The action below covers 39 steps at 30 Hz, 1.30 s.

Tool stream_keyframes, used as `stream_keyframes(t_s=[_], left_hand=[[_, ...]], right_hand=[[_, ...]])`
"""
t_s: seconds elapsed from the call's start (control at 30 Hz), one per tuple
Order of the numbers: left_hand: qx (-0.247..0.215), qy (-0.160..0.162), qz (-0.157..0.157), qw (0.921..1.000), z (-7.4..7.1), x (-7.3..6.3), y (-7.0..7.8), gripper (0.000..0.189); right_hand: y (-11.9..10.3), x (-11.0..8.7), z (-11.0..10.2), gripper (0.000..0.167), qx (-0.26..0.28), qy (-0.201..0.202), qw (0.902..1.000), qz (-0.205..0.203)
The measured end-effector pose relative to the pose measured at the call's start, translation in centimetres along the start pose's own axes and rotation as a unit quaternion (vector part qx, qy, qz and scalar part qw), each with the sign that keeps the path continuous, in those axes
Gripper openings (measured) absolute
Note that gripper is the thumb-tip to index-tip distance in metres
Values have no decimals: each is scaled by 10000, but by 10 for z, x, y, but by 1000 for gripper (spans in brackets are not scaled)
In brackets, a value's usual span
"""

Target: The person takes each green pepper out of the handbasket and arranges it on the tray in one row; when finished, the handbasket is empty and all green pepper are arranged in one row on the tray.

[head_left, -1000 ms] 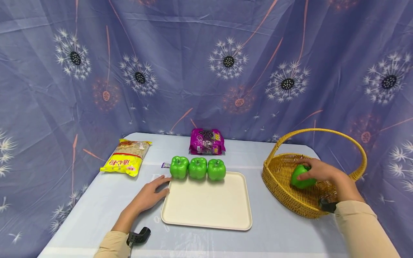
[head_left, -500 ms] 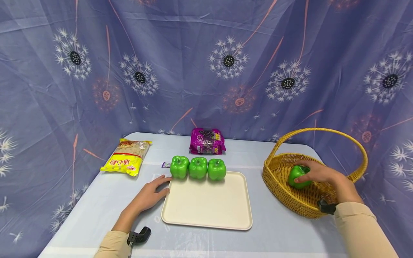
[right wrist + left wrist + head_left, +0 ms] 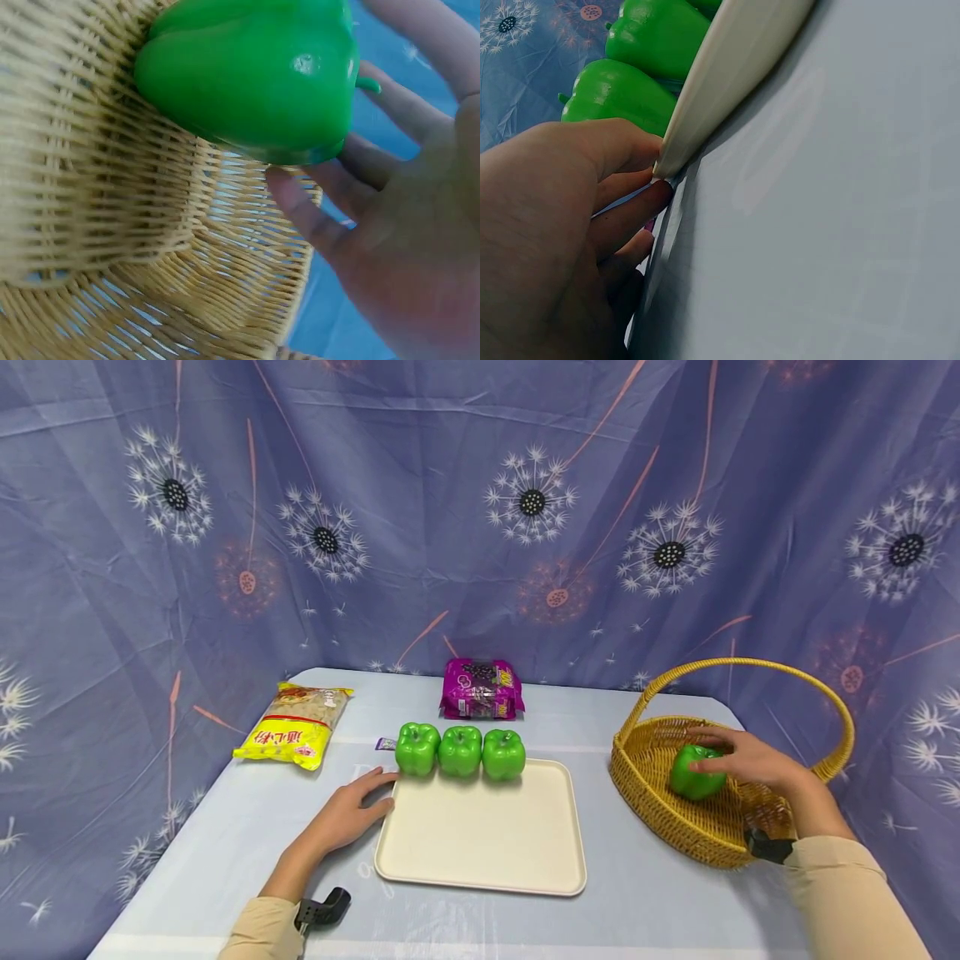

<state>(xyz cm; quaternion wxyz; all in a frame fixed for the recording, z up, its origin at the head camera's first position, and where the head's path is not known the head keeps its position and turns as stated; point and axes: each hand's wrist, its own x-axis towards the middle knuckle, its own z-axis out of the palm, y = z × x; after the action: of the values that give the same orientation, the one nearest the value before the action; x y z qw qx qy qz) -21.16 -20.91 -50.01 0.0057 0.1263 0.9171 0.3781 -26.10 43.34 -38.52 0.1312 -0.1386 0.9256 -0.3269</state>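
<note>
A green bell pepper (image 3: pixel 690 781) stands in the yellow wicker basket (image 3: pixel 651 810) at the right. My right hand (image 3: pixel 753 764) is over it with spread fingers. In the right wrist view the fingers (image 3: pixel 397 101) stretch around the stem end of the pepper (image 3: pixel 251 79), not curled tightly round it. My left hand (image 3: pixel 343 814) lies on the table, fingertips at the left edge of a cream tray (image 3: pixel 483 835). The left wrist view shows thumb and fingers against the tray's rim (image 3: pixel 705 90). Three green bell peppers (image 3: pixel 460 753) stand in a row along the tray's far edge.
A purple snack bag (image 3: pixel 482 691) lies behind the peppers. At the back left is a yellow pasta bag (image 3: pixel 296 727). A small purple packet (image 3: pixel 386 744) is beside the row. The basket's tall handle (image 3: pixel 738 662) arches above the right hand. A patterned curtain (image 3: pixel 450 527) hangs behind.
The pepper in the basket has shifted slightly left with my right hand. Since then the right hand's fingers have loosened and drawn back a little rightward. My left hand and the tray stay put.
</note>
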Motion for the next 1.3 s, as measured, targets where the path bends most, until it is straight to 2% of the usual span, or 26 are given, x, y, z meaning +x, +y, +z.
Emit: stream_keyframes(t_s=[0.17,0.5,0.8,1.3], left_hand=[[29,18,54,10000,0,1,0,45],[-14,-10,-25,10000,-1,0,1,45],[28,4,-6,10000,-2,-1,1,45],[23,11,75,10000,0,-1,1,45]], right_hand=[[4,-4,-1,71,106,131,9999,32],[8,-2,3,71,-151,-9,9999,-36],[11,0,6,71,-426,70,9991,23],[-1,2,7,72,-317,38,9995,28]])
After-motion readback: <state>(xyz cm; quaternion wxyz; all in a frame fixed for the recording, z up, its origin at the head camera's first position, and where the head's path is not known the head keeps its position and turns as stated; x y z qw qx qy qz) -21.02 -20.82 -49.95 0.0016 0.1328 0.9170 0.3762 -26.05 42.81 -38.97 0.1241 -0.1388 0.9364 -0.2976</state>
